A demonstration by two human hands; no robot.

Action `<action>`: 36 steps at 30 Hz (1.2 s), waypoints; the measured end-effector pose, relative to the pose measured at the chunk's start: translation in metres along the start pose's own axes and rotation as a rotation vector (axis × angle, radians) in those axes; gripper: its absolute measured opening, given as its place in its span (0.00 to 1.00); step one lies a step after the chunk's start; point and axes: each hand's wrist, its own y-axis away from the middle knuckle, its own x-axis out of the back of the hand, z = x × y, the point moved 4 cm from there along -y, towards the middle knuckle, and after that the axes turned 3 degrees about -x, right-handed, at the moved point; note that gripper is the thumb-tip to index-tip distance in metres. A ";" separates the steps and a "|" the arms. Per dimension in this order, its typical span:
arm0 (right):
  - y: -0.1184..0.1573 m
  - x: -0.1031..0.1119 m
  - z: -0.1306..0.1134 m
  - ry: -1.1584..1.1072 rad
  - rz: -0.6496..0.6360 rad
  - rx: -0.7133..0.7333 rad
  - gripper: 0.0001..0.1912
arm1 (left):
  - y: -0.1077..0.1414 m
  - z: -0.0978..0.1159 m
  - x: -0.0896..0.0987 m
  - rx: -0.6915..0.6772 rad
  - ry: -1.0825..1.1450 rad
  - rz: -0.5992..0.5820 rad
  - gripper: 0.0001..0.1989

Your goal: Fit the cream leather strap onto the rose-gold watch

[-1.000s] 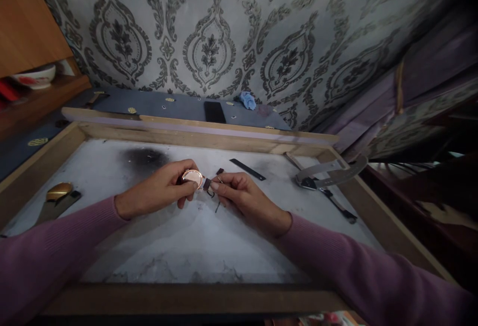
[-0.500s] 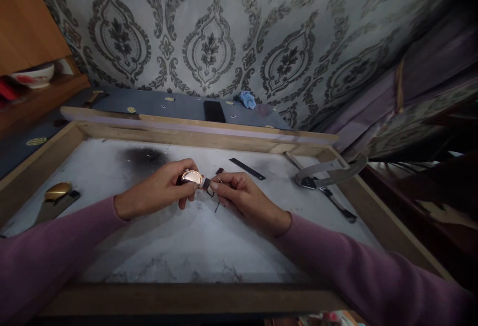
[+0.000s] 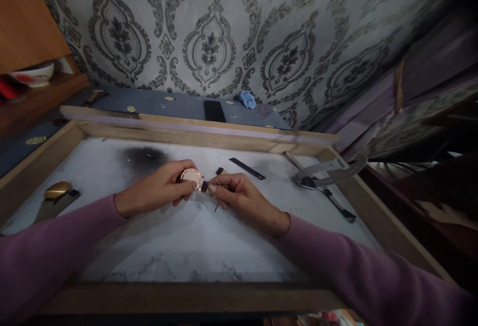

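Between my hands, above the middle of the white tray floor, is a wristwatch with a gold-rimmed round case and a dark strap. My left hand is closed around the case, its thumb on the lower edge. The fingers of my right hand pinch the dark watch strap beside the case. A small dark piece shows just behind the right fingertips; whether it belongs to the strap I cannot tell. Part of the strap is hidden by my fingers.
A wooden-rimmed tray surrounds the work. A black flat blade lies behind my right hand. On the right rests a watch with a grey band; on the left, a gold oval object. A black phone-like slab and blue cloth lie behind.
The watch has tilted so that its round face-side surface shows more fully. My right fingers have shifted slightly along the strap, and both hands stay in nearly the same place.
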 end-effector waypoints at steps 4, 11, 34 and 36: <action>0.000 0.000 0.000 0.001 -0.010 0.010 0.15 | 0.001 -0.003 0.000 0.001 -0.016 -0.002 0.03; 0.000 -0.001 0.002 0.006 -0.011 0.009 0.15 | 0.000 -0.004 -0.001 0.033 0.013 -0.024 0.02; -0.001 -0.003 0.004 -0.032 -0.035 -0.076 0.18 | -0.002 -0.008 -0.004 0.108 0.158 -0.034 0.05; -0.001 -0.003 0.003 -0.043 -0.033 -0.088 0.18 | -0.002 -0.008 -0.004 0.122 0.168 -0.033 0.06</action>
